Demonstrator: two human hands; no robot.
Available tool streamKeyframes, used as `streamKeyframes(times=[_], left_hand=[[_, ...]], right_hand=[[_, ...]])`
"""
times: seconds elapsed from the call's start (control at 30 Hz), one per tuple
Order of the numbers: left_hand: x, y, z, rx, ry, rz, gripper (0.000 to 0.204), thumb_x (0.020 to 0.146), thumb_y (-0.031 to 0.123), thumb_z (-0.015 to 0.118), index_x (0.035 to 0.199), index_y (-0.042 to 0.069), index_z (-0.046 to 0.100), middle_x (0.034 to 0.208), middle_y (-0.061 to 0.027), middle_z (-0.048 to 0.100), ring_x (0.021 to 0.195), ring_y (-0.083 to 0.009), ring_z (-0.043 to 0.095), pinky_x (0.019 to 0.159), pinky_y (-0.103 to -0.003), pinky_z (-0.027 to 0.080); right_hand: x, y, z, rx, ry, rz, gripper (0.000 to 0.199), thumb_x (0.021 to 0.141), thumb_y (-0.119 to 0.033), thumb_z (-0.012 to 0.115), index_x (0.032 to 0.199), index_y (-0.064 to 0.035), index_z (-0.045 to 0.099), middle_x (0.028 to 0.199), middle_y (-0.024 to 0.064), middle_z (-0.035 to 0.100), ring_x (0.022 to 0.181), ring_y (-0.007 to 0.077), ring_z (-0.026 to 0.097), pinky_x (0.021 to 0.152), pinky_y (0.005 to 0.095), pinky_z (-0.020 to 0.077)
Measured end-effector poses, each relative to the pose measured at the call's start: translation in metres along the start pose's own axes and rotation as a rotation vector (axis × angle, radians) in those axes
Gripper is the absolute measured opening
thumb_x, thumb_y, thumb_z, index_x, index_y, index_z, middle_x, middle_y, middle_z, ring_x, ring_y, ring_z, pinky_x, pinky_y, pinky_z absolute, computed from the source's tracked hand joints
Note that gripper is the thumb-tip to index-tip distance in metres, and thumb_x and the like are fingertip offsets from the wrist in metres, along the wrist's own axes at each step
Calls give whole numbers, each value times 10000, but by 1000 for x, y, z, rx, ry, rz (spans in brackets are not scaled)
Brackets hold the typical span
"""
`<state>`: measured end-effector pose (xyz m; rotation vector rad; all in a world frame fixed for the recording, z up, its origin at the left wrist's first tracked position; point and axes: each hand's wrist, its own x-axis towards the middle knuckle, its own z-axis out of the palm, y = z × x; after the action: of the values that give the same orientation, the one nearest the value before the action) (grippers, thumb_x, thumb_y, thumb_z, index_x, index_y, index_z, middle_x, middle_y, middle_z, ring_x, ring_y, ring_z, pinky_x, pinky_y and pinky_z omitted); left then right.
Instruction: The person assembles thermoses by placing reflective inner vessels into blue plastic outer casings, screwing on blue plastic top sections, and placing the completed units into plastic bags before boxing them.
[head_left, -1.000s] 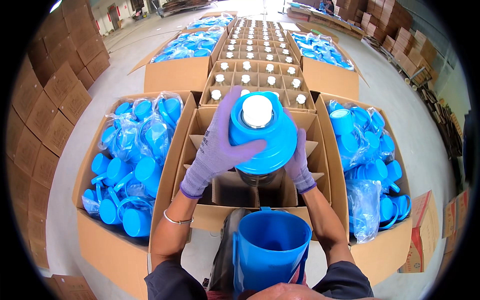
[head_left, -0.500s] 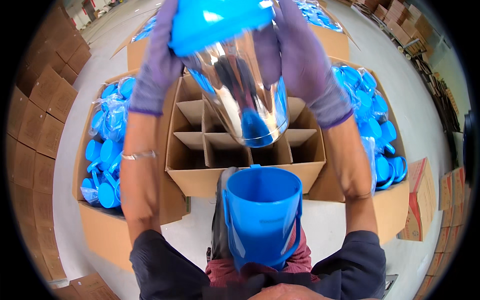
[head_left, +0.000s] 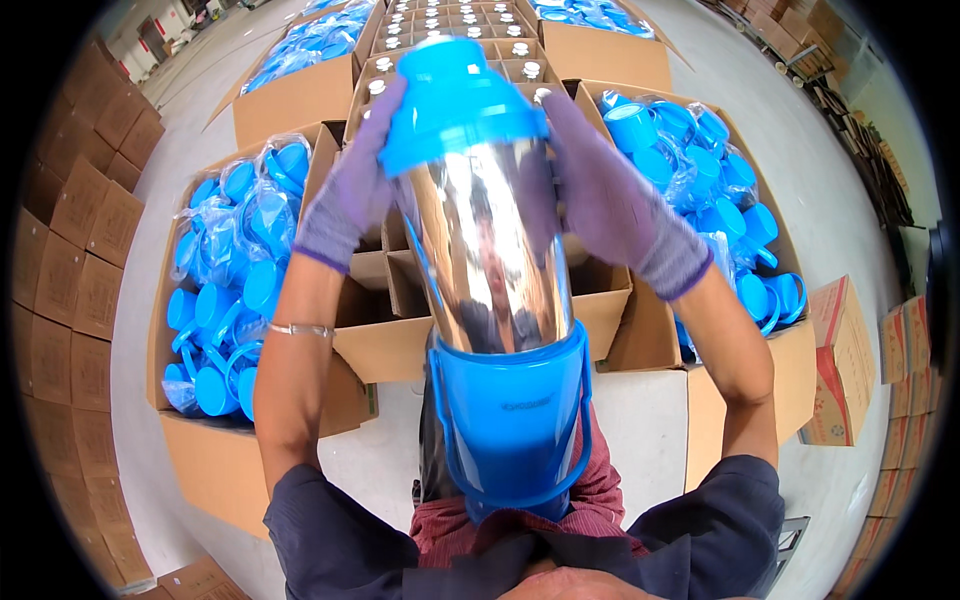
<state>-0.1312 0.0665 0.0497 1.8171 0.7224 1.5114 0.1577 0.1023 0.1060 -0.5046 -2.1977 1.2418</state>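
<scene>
Flask (head_left: pixel 490 250) upright between gloved hands, left hand (head_left: pixel 350 190) and right hand (head_left: pixel 610 200); fingers pressed on blue top, base seemingly inside blue casing (head_left: pixel 515 420).

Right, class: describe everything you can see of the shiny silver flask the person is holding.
The silver flask is a tall, mirror-bright, metal-looking cylinder with a blue plastic top. It stands nearly upright, its lower end inside a blue plastic casing with a handle. The gloved left hand and right hand grip its upper part from either side, over a divided cardboard box.

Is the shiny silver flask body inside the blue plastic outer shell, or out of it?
Partly in: the silver flask body has its lower end inside the blue shell; most of it stands above the rim.
</scene>
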Motion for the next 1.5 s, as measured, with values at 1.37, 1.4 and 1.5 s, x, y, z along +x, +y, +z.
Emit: streamKeyframes(times=[1.37,1.4,1.5], left_hand=[[-127,40,109,-205,7,-979,733,1003,598,414,1485,45,386,1412,-141,505,1291,-229,493,1095,-325,393],[-127,41,110,-248,32,-975,724,1007,595,407,1474,41,406,1407,-132,514,1288,-217,494,1098,-324,392],[-137,50,142,-140,179,-791,737,1002,610,398,1432,13,441,1324,-137,584,1216,-231,556,1044,-352,436]], right_hand=[[-71,36,66,445,-36,580,757,849,-552,697,1406,-119,424,1272,166,533,1182,279,544,1002,380,480],[-70,34,64,503,-66,614,757,848,-560,694,1401,-115,431,1265,169,535,1180,274,543,1000,379,481],[-80,36,76,468,-16,516,754,868,-576,670,1402,-103,428,1280,134,542,1177,256,561,1004,374,490]])
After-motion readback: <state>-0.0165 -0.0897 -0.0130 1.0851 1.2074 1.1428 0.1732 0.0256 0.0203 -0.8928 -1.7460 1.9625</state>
